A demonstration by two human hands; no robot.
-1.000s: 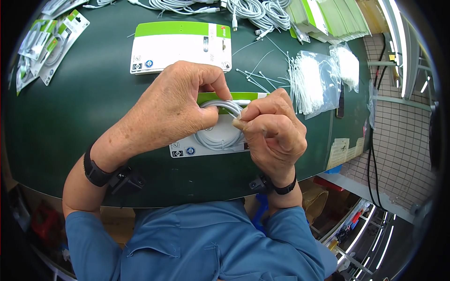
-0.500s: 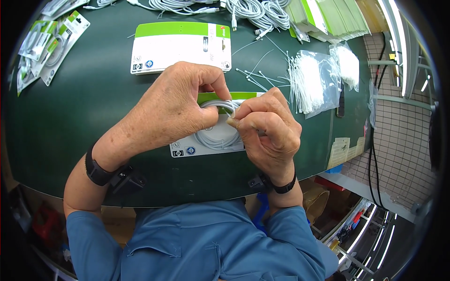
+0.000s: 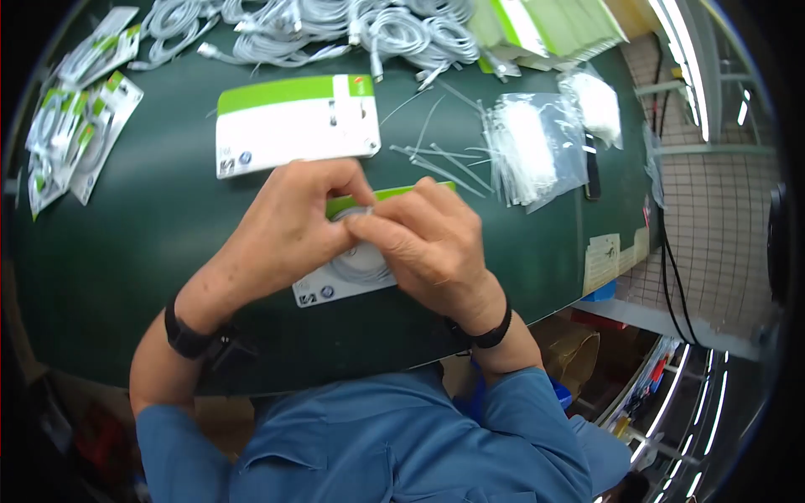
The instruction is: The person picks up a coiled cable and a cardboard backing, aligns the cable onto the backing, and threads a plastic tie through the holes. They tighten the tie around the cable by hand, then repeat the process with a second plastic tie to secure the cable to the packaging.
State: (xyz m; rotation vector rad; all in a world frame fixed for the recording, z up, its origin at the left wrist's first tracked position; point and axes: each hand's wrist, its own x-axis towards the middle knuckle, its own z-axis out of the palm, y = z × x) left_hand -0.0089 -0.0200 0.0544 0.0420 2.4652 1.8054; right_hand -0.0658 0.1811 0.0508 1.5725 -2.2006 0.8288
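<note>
A coiled white cable (image 3: 362,270) lies on a green-and-white packaging card (image 3: 323,293) in front of me. My left hand (image 3: 295,210) is closed at the coil's upper side, thumb and forefinger pinching the cable. Coming from the right, my right hand (image 3: 436,239) has its fingertips pressed together at the same spot, touching the left fingertips. What the right fingers pinch is too small and too covered to make out. My right hand hides the right part of the coil and card.
Beyond my hands lies a stack of flat cards (image 3: 293,126). Loose cable ties (image 3: 444,155) and a bag of cable ties (image 3: 537,151) are to its right. Coiled cables (image 3: 335,33) and piled cards (image 3: 545,29) line the back. Packed cables (image 3: 71,138) sit far left.
The whole view has shifted. My right hand has turned and closed in on the left, its fingers now covering more of the coil. The left hand keeps its pinch.
</note>
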